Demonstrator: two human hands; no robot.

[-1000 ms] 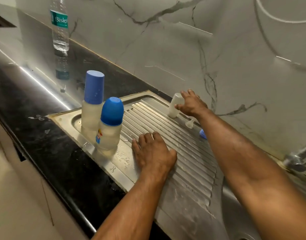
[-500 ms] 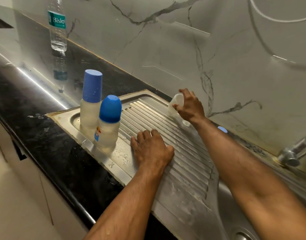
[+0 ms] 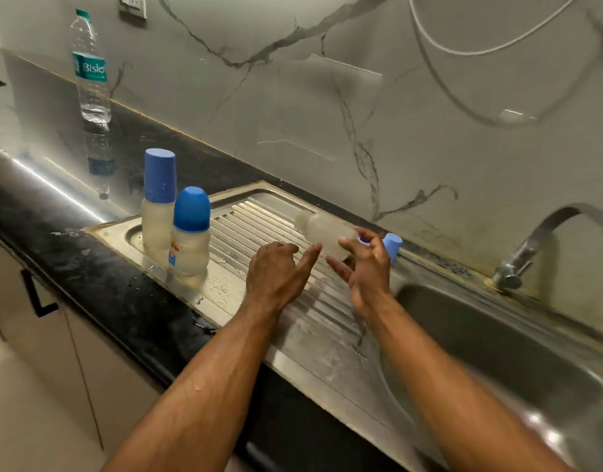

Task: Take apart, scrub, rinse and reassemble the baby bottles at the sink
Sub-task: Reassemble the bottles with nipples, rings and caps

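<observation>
I am looking down at a steel sink [image 3: 497, 352] with a ribbed draining board [image 3: 259, 229] set into a dark counter [image 3: 71, 253]. At the centre of my view, my right hand [image 3: 366, 264] grasps a cloudy, uncapped baby bottle [image 3: 322, 231] tipped on its side in the air above the board, its closed base pointing to 10 o'clock; I judge it is held that way so the open end faces the hand for refitting. A small purple ring [image 3: 363, 240] shows between that hand's fingers; I cannot tell how firmly it is pinched. My left hand [image 3: 276, 270], just at 9 o'clock of the right, is released and holds nothing, its forefinger stretched toward the bottle as if coming to steady it, apart from it for now. A light blue cap [image 3: 392, 245] rests on the back rim of the sink just beyond the right hand, probably parked within reach. At 9 o'clock, 2 capped bottles stand upright and close together on the wet board, likely left there to drain: a tall bottle with a cylindrical blue cap [image 3: 158, 202] and a shorter bottle with a domed blue cap [image 3: 191, 233]. A clear water bottle [image 3: 90, 73] stands at 11 o'clock against the marble wall. The tap [image 3: 545, 240] is at 3 o'clock, with no water running.
</observation>
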